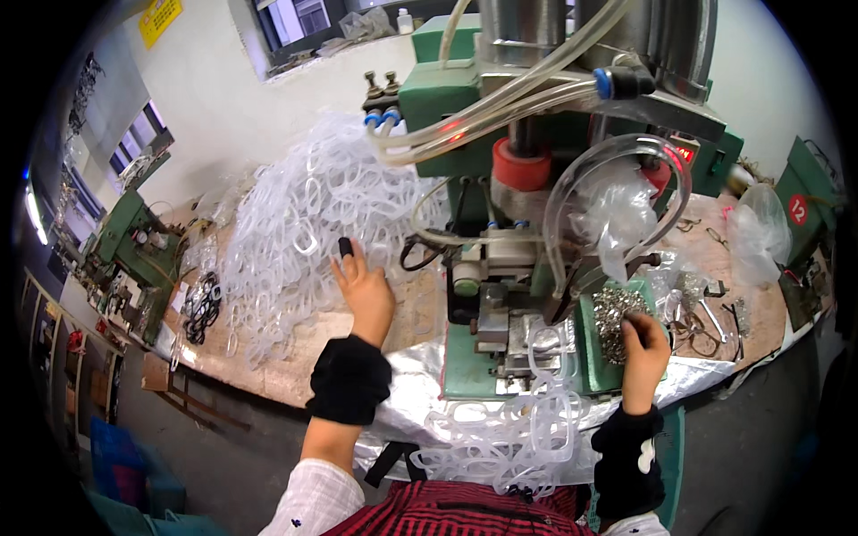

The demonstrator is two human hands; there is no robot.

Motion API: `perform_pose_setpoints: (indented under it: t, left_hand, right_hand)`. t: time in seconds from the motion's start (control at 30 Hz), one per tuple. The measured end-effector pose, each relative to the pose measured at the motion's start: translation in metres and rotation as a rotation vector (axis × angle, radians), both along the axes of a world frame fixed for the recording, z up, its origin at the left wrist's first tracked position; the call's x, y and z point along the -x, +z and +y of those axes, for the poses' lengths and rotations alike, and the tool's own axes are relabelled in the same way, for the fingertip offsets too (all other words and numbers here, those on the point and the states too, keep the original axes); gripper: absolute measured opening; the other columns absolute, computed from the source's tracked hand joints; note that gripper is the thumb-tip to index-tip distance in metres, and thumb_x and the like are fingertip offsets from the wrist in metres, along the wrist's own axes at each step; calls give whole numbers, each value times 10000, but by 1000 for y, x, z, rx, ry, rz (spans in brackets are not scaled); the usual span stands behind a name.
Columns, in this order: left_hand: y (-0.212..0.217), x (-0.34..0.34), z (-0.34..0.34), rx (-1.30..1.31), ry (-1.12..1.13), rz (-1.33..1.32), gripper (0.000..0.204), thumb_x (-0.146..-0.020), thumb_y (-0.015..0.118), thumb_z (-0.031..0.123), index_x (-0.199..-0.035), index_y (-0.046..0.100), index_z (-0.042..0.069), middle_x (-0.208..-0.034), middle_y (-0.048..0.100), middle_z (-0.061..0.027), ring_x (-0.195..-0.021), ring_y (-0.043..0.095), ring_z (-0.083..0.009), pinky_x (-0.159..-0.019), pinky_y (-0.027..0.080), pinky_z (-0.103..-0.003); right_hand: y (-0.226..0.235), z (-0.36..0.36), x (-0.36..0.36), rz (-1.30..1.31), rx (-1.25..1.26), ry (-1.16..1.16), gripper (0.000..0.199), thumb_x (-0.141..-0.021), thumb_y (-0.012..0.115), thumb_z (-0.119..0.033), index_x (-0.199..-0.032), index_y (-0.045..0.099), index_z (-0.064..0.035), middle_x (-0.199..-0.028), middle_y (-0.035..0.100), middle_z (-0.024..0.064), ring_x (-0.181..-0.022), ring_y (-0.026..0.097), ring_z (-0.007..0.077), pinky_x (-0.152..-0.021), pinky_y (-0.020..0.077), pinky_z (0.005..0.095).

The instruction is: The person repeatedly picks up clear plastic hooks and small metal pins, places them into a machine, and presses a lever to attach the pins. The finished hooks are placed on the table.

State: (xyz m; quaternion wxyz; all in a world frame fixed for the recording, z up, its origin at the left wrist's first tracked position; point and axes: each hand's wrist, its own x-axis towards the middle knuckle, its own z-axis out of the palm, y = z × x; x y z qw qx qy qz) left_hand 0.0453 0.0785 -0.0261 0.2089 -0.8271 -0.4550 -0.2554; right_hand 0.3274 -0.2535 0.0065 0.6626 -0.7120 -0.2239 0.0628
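My left hand (365, 295) is stretched out with its fingers apart, and a black cover sits on one fingertip. It reaches the near edge of a big heap of clear plastic loops (304, 205); nothing shows in its grip. On the right, my right hand (647, 355) has its thumb and fingers curled together over small shiny metal pieces (617, 313) in a green tray (601, 380). What those fingertips hold, if anything, is too small to make out. Between the hands stands a green press machine (465, 362), with one clear loop (543, 344) at its metal fixture.
More clear loops (500, 447) lie at the table's front edge before me. Clear hoses (500, 107) arch across the press. Right of the tray are a wrench (712, 320) and a plastic bag (760, 237). Black cords (202, 304) lie left; another green machine (134, 246) stands beyond.
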Motion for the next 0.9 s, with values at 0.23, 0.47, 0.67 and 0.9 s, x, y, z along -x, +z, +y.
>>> perform_pose_setpoints:
  t: [0.23, 0.47, 0.67, 0.9]
  left_hand:
    - [26, 8, -51, 334, -261, -444, 263, -921, 623, 177, -1150, 599, 49, -810, 583, -139, -762, 558, -280, -705, 445, -377]
    - [18, 1, -81, 706, -370, -1059, 355, -986, 574, 142, -1283, 485, -30, -683, 438, 28, -610, 403, -66, -556, 336, -228]
    - [82, -20, -132, 654, -732, -1410, 116, -947, 593, 36, -1020, 508, 67, -835, 518, -18, -750, 480, -107, -670, 432, -236]
    - [172, -59, -156, 259, -1201, -1145, 186, -873, 653, -12, -1046, 589, 12, -971, 689, -198, -885, 664, -276, -725, 520, -356]
  right_hand:
    - [39, -35, 26, -269, 102, 55, 140, -797, 648, 55, -928, 693, 28, -876, 649, 89, -841, 612, 187, -794, 468, 295]
    - [76, 47, 67, -116, -233, 289, 451, -762, 695, 34, -1179, 523, 38, -931, 640, 82, -869, 619, 157, -817, 471, 272]
    - [74, 50, 72, 18, -284, 316, 540, -763, 690, 49, -1246, 450, 52, -899, 618, 71, -902, 587, 139, -884, 437, 262]
    - [113, 47, 88, 167, -291, 377, 628, -764, 683, 46, -1327, 404, 60, -923, 622, 75, -959, 585, 153, -925, 431, 285]
